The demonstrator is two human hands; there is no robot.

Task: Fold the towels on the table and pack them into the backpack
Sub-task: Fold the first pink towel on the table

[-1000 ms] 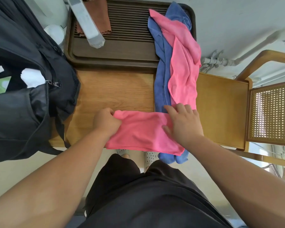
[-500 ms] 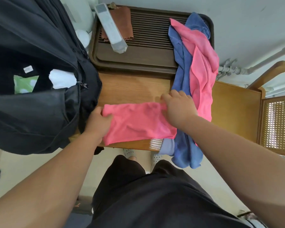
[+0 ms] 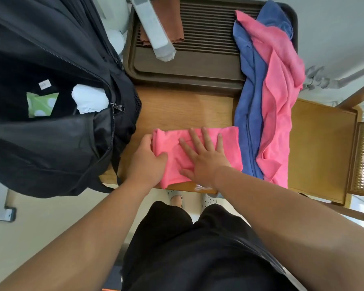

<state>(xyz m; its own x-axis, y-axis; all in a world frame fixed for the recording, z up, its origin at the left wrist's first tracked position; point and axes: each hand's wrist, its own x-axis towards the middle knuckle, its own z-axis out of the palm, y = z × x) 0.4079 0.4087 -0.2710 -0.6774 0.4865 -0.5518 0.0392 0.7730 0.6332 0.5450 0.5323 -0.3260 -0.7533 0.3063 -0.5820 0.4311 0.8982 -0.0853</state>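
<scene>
Pressing the right hand (image 3: 204, 160) flat on the folded pink towel (image 3: 229, 143), fingers straight and spread. Gripping the towel's left end with the left hand (image 3: 147, 162), thumb on top, fingers curled under and out of sight. Lies at the near edge of the wooden table (image 3: 183, 108), just beside the open black backpack (image 3: 51, 143). To the right, draped from a dark slatted tray (image 3: 198, 66): a blue towel (image 3: 248, 106) and a loose pink towel (image 3: 280, 101). Inside the backpack, white and green items only partly seen.
</scene>
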